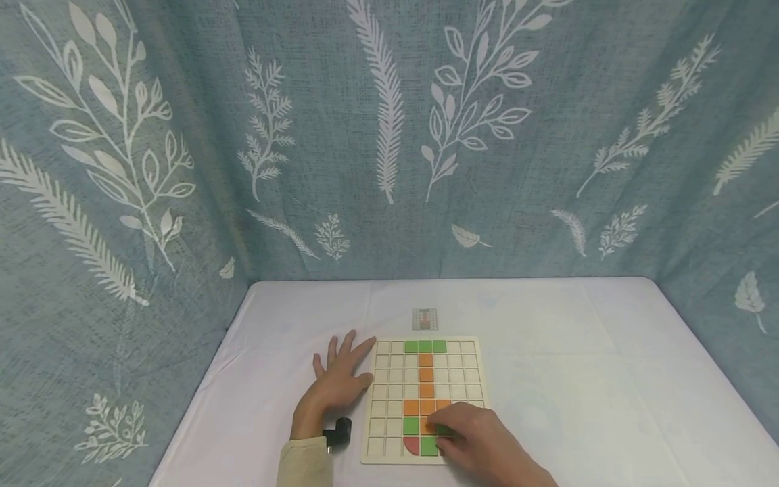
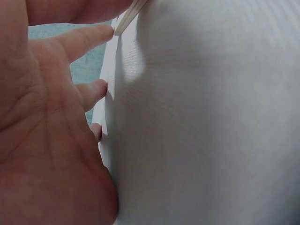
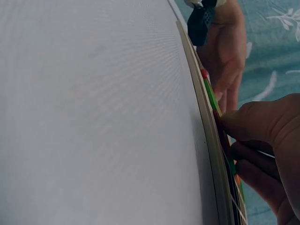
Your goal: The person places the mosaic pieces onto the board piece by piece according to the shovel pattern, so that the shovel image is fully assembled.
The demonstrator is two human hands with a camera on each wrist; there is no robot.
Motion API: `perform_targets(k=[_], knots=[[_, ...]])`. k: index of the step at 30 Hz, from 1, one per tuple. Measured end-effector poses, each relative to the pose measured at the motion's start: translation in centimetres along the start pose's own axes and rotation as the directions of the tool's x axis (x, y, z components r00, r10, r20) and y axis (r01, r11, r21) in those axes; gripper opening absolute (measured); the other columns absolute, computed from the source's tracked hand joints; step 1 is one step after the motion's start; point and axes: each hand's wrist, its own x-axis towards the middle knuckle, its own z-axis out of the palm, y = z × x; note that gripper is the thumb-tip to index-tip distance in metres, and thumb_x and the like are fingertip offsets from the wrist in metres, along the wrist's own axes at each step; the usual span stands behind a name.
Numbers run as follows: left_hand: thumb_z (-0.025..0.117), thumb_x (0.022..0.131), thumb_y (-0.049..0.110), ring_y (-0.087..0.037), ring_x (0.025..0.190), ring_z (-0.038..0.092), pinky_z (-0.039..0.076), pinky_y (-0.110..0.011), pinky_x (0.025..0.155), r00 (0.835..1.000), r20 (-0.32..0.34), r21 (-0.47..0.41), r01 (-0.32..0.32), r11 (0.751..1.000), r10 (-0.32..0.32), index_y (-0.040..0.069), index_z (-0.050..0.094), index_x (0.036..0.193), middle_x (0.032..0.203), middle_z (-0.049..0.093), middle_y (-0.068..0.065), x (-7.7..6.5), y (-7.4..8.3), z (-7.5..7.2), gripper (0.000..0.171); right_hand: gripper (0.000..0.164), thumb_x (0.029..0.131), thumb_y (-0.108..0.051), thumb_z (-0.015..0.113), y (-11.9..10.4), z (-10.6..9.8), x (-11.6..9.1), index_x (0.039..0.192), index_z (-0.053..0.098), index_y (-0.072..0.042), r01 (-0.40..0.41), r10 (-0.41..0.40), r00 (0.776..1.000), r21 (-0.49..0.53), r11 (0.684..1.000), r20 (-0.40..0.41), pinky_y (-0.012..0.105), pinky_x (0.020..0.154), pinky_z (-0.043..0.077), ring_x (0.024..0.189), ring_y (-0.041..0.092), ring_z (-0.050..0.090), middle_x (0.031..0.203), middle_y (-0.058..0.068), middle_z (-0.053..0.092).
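Observation:
A pale square grid board [image 1: 383, 429] lies on the table, with green, orange and red tiles in several of its cells. My right hand [image 1: 481, 436] is over the lower right of the board, thumb and fingers bent close to the tiles. Against the thumb is a dark red tile [image 3: 217, 117], mostly hidden by the hand in the head view. A red quarter-round tile [image 1: 411, 446] lies in the bottom row beside a green tile [image 1: 429, 446]. My left hand [image 1: 341, 382] rests spread on the table, thumb and index fingertip at the board's left edge.
A small card [image 1: 425, 319] with a printed grid pattern lies behind the board. White cloth covers the table [image 1: 578, 379]. Blue-green curtains [image 1: 341, 135] with white leaf prints stand behind and at both sides. A black device [image 1: 342, 431] is at the left wrist.

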Motion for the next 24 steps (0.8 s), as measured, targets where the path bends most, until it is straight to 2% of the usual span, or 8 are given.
perform_targets(k=[10, 15, 18, 21, 24], knots=[[0.068, 0.094, 0.014, -0.054, 0.169, -0.005, -0.016, -0.079, 0.127, 1.0, 0.004, -0.008, 0.008, 1.0, -0.008, 0.016, 0.051, 0.165, 0.182, 0.018, -0.025, 0.1, -0.2, 0.1, 0.072, 0.031, 0.085, -0.004, 0.088, 0.2, 0.0, -0.3, 0.112, 0.08, -0.017, -0.031, 0.031, 1.0, 0.039, 0.999, 0.002, 0.013, 0.089, 0.058, 0.096, 0.0, 0.073, 0.108, -0.013, 0.08], [0.068, 0.095, 0.014, -0.054, 0.169, -0.003, -0.015, -0.079, 0.128, 1.0, 0.003, 0.006, 0.006, 1.0, -0.006, 0.016, 0.051, 0.164, 0.182, 0.019, -0.025, 0.2, -0.1, 0.4, 0.072, 0.032, 0.086, -0.004, 0.087, 0.9, -0.4, -1.0, 0.114, 0.08, -0.017, -0.034, 0.039, 0.997, 0.087, 0.996, -0.064, 0.017, 0.093, 0.06, 0.1, 0.005, 0.077, 0.109, -0.011, 0.082], [0.068, 0.095, 0.014, -0.053, 0.169, -0.003, -0.015, -0.079, 0.128, 1.0, 0.002, 0.009, 0.009, 1.0, -0.009, 0.015, 0.051, 0.164, 0.182, 0.02, -0.024, 0.1, 0.1, 0.4, 0.072, 0.031, 0.088, -0.004, 0.087, 1.3, -1.2, -1.6, 0.115, 0.082, -0.017, -0.104, 0.118, 0.988, 0.137, 0.985, -0.099, 0.02, 0.094, 0.062, 0.103, 0.007, 0.08, 0.111, -0.01, 0.084], [0.068, 0.095, 0.014, -0.054, 0.168, -0.001, -0.014, -0.079, 0.128, 1.0, -0.009, 0.011, 0.014, 1.0, -0.014, 0.013, 0.051, 0.164, 0.181, 0.021, -0.025, 0.1, 0.3, 0.3, 0.071, 0.031, 0.089, -0.005, 0.088, 1.9, -2.4, -2.2, 0.117, 0.083, -0.018, -0.197, 0.219, 0.969, 0.172, 0.965, -0.116, 0.023, 0.094, 0.064, 0.106, 0.008, 0.08, 0.115, -0.01, 0.084], [0.067, 0.095, 0.014, -0.054, 0.168, 0.001, -0.012, -0.079, 0.129, 0.999, -0.03, 0.021, 0.03, 0.999, -0.029, 0.011, 0.049, 0.165, 0.18, 0.023, -0.026, 0.0, 0.4, 0.2, 0.072, 0.031, 0.089, -0.006, 0.089, 2.5, -3.6, -2.7, 0.117, 0.083, -0.018, -0.25, 0.269, 0.952, 0.136, 0.959, -0.145, 0.029, 0.092, 0.066, 0.105, 0.007, 0.08, 0.115, -0.011, 0.084]])
